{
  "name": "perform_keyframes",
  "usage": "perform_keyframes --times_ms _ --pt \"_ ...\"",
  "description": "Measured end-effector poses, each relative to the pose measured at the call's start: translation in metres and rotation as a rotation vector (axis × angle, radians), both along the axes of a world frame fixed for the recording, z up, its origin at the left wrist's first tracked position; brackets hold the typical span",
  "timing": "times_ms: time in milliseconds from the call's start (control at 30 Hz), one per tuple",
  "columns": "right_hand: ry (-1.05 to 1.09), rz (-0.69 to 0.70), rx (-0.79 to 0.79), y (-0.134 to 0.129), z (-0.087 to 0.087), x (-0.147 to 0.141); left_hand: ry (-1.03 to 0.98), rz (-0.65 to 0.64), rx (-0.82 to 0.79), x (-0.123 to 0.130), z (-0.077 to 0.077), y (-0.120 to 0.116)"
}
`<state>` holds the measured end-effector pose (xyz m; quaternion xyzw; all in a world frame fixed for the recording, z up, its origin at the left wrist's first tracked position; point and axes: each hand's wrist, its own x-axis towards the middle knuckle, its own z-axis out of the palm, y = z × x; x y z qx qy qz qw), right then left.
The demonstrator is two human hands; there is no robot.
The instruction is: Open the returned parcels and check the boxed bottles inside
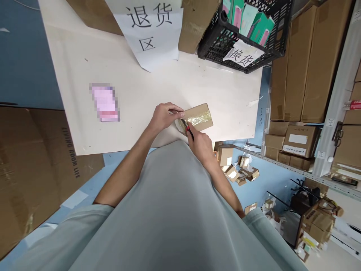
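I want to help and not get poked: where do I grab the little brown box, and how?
Probably by the right end of the brown box, coming from the right, thumb and fingers on its two long sides. That end sticks out free, while the cutter in the right hand is at the left end, near the left hand.

Bright, even indoor light; source out of view. Soft shadows on tabletop (158, 82). Glare on tape (200, 117), centre. Wide-angle stretch toward edges. Pixelated patch (105, 103), left of centre. Lower right softer.
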<state>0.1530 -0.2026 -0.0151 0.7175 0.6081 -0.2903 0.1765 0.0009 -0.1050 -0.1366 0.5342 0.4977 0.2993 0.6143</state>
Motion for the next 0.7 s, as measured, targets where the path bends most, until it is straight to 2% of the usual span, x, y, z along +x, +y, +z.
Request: perform_keyframes --times_ms 133,267,500,700 --pt "-0.052 0.024 -0.058 0.013 0.008 -0.009 -0.014 0.004 -0.021 -0.001 -0.001 0.002" --pt "-0.061 0.053 -0.083 0.023 0.007 -0.017 0.018 0.054 -0.033 -0.001 -0.004 0.005" --pt "-0.143 0.073 -0.140 0.012 0.012 -0.026 0.098 0.065 -0.013 0.003 -0.005 0.000" --pt "-0.137 0.070 -0.114 0.007 0.004 -0.026 0.135 0.079 0.038 0.004 -0.006 0.000"
